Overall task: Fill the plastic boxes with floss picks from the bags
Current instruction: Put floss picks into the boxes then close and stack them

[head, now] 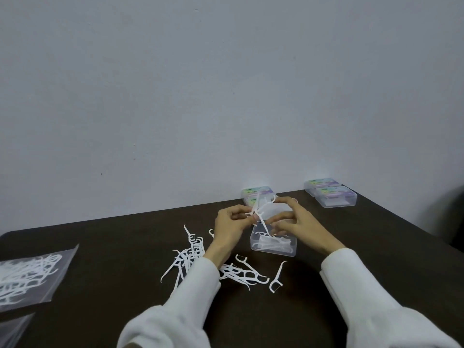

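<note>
dark table [125, 247] against pale wall [175, 84]; left hand [229, 223], right hand [295, 219] both pinching floss picks [261, 209] over open box [273, 243].

Both hands, left [229, 223] and right [297, 222], raised together, fingers pinching.

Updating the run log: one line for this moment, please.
step: loading picks | left hand: pinching floss picks | right hand: helping | open box: partly filled | loose picks: on table
</note>
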